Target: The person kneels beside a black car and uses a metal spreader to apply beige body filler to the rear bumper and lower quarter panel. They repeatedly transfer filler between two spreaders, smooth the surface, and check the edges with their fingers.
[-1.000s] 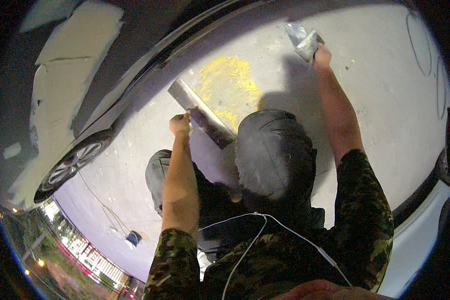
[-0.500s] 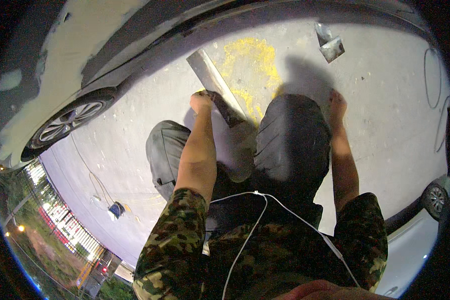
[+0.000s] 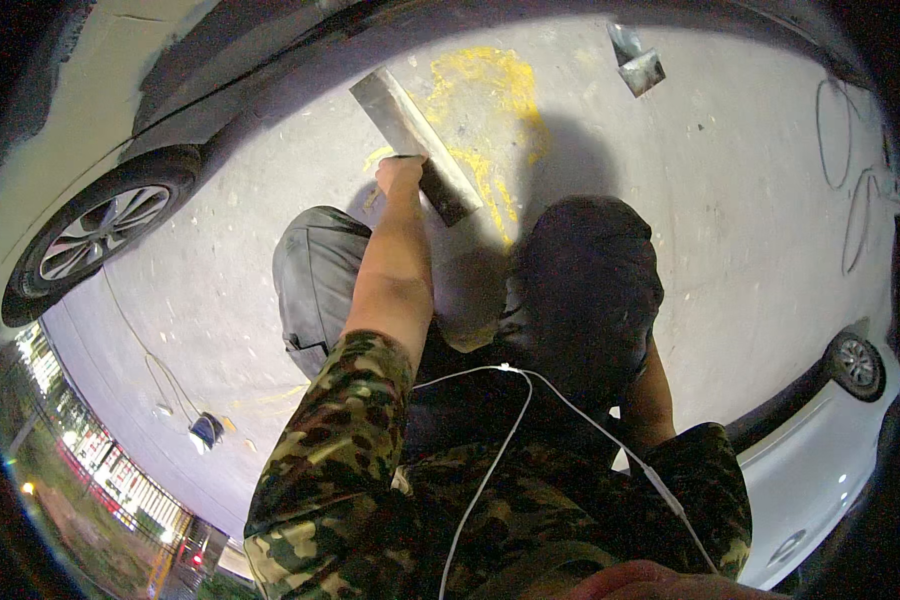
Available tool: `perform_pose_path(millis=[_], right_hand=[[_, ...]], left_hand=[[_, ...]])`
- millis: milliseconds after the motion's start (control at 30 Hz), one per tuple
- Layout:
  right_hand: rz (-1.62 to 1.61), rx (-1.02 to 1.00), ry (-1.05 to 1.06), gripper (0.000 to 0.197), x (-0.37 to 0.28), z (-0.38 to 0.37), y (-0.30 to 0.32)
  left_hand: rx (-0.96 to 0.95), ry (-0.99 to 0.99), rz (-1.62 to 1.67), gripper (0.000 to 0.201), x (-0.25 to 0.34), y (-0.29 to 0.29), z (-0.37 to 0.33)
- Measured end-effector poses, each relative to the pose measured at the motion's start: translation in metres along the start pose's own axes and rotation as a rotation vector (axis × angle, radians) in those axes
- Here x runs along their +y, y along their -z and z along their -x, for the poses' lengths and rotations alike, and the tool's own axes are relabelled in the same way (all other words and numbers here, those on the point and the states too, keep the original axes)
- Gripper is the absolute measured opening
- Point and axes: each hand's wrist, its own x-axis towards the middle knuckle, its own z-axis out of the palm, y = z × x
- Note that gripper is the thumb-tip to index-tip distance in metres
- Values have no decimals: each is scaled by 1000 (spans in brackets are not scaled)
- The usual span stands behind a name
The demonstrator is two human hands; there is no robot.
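A long, flat metal blade [image 3: 415, 140], grey and dull with a darker lower end, is gripped by the left hand [image 3: 400, 175], whose fingers are closed around its lower part. Its long axis runs diagonally, the free end pointing up and to the left toward the pale car [image 3: 80, 120], the held end lying over the yellow paint patch [image 3: 490, 90] on the concrete floor [image 3: 730, 220]. The right hand is hidden behind the dark knee [image 3: 585, 290], so its state cannot be told.
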Motion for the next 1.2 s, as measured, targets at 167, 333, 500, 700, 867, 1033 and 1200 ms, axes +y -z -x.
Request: perform_pose_path(millis=[167,333,500,700,867,1033,1200], right_hand=[[20,19,34,23,-17,20,-7],[225,106,290,23,-87,23,-29],[872,420,959,32,-199,46,-69],[1448,85,1509,63,-298,84,-100],[1444,-101,1094,38,-336,85,-99],[1159,-320,922,40,-339,88,-124],[1066,-465,916,39,-345,87,-154]], left_hand=[[25,-260,190,48,-4,12,15],[166,-678,102,22,8,54,89],[-84,-1066,-181,23,29,76,166],[-430,-1481,-180,26,95,84,230],[-591,-1770,-172,26,155,139,251],[-474,-1810,-500,30,168,209,251],[-427,-1820,-513,34,153,249,236]])
